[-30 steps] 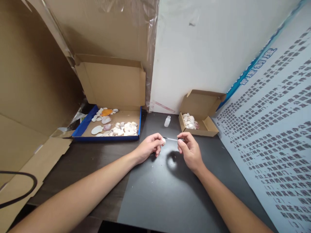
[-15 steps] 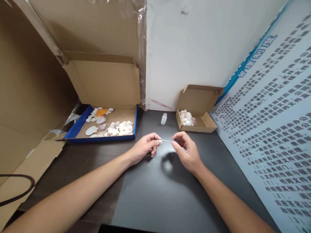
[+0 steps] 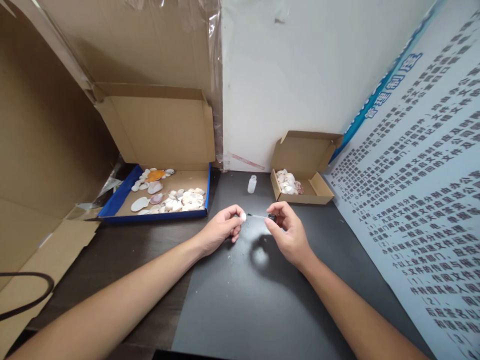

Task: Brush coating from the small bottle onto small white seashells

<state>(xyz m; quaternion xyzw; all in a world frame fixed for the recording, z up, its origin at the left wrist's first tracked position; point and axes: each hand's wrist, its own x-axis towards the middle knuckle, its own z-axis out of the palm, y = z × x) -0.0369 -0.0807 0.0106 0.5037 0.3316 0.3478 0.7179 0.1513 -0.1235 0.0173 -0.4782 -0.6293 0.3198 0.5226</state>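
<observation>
So the left hand (image 3: pixel 224 227) is holding a small white shell (image 3: pixel 243 217), with the grip pinching it between thumb and fingertips. The shell is poking out on the side facing the right hand (image 3: pixel 288 232), so it's sitting right at the end of the left grip and a bit apart from the right one. That right grip is pinching the dark cap (image 3: pixel 271 217) of a thin applicator (image 3: pixel 257 216), whose shaft is pointing left across the gap. Its dark tip is hovering just beside the shell; I honestly can't tell whether they're touching. Both hands are working over a dark grey mat (image 3: pixel 225 310) on the bench (image 3: pixel 150 265), and a little translucent bottle (image 3: pixel 252 184) is standing behind them. More shells are lying in the blue-sided box (image 3: pixel 187 178) on the left and the small cardboard box (image 3: pixel 307 199) on the right.

As for writing, a big pale blue sheet (image 3: pixel 431 200) is running up the right side, its heading (image 3: pixel 396 82) reading 管理制度. Below that, rows of black Chinese print are slanting away, with clause numbers like (1), (2) and (3) showing; the far lines are too small to read.
</observation>
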